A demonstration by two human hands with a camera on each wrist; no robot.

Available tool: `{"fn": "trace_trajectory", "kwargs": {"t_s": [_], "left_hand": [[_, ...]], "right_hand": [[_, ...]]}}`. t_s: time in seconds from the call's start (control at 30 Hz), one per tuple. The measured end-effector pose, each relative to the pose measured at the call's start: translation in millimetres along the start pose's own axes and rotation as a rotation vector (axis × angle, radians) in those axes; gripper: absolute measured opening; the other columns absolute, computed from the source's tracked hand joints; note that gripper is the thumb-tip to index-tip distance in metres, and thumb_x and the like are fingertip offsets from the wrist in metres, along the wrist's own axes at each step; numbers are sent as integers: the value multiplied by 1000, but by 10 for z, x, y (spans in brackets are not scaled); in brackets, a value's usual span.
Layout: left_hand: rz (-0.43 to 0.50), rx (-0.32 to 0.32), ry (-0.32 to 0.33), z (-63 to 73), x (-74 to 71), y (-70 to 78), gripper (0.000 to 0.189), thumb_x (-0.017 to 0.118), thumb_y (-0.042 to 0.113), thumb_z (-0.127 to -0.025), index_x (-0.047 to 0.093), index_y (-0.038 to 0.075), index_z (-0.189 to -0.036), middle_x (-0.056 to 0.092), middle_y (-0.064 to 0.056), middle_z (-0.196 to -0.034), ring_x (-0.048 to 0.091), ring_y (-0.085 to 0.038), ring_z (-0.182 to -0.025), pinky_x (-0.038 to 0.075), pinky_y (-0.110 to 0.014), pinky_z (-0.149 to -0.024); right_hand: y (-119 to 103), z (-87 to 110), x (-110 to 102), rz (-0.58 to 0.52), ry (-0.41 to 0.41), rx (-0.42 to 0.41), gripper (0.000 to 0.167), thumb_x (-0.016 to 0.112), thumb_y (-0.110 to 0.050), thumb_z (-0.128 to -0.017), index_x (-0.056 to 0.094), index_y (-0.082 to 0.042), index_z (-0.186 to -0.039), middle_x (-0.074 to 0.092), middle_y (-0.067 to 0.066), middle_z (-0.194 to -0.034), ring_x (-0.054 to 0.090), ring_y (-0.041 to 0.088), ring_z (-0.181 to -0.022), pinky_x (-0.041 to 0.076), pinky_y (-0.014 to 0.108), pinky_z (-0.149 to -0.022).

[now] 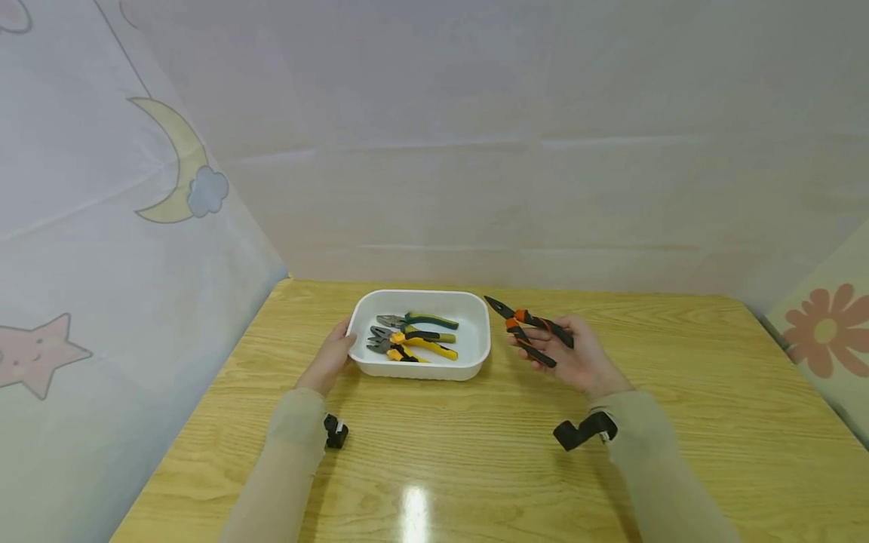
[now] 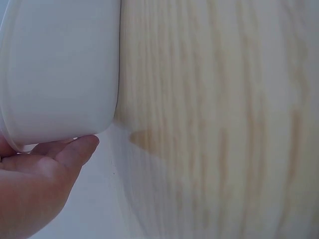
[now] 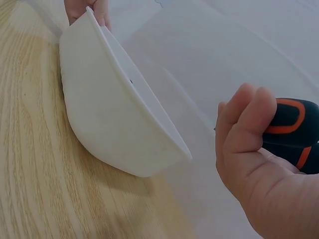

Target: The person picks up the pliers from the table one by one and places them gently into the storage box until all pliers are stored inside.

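Note:
A white plastic tub [image 1: 421, 371] stands on the table with pliers lying in it, all jaws to the left. One pair has green handles [image 1: 434, 321]; beside it lie pliers with yellow-and-black handles [image 1: 434, 347]. My left hand [image 1: 331, 358] grips the tub's left rim; in the left wrist view its fingers [image 2: 79, 149] touch the outer wall. To the right of the tub, my right hand [image 1: 573, 354] holds long-nose pliers [image 1: 521, 318] with black and orange handles in the air, their tip pointing up-left near the rim. In the right wrist view their handles [image 3: 294, 122] are partly hidden by the fingers.
The wooden table [image 1: 448, 445] reaches back to a pale cloth backdrop [image 1: 475, 211]. A printed cloth with a moon [image 1: 173, 151] hangs at the left, and one with a flower [image 1: 824, 332] at the right. Each wrist wears a black strap mount [image 1: 585, 431].

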State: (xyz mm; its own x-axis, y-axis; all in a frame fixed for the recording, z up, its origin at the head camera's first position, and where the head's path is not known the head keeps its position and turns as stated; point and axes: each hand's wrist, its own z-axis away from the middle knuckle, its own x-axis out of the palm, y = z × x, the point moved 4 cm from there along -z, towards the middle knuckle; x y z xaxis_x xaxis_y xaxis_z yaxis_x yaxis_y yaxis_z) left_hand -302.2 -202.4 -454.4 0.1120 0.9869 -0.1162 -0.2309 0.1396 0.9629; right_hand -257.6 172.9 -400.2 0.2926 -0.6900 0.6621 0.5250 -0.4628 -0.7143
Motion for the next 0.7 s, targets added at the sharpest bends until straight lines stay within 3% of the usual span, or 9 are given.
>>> {"fn": "trace_trajectory", "kwargs": {"t_s": [0.3,0.53,0.7], "left_hand": [[3,-3,-2,-7,7,5,51,24,8,-106,10,-2,-154,15,-22,-159,24,-36,-142,25,-48,-114],[14,-7,-6,5,6,7,51,23,8,-106,8,-2,-154,12,-22,-159,21,-36,-143,23,-48,-115],[10,-10,-8,18,6,9,52,23,9,-107,7,-1,-155,12,-22,-159,21,-36,-143,23,-48,-115]], "right_hand": [[36,-79,44,-5,55,25,45,13,-22,-101,35,7,-128,65,20,-113,63,26,-90,51,30,-75],[46,-118,85,-20,53,34,46,16,-22,-102,49,5,-118,66,20,-112,64,27,-90,51,31,-75],[55,-153,118,-31,28,38,46,14,-21,-100,43,8,-122,66,21,-111,64,27,-88,52,30,-75]]}}
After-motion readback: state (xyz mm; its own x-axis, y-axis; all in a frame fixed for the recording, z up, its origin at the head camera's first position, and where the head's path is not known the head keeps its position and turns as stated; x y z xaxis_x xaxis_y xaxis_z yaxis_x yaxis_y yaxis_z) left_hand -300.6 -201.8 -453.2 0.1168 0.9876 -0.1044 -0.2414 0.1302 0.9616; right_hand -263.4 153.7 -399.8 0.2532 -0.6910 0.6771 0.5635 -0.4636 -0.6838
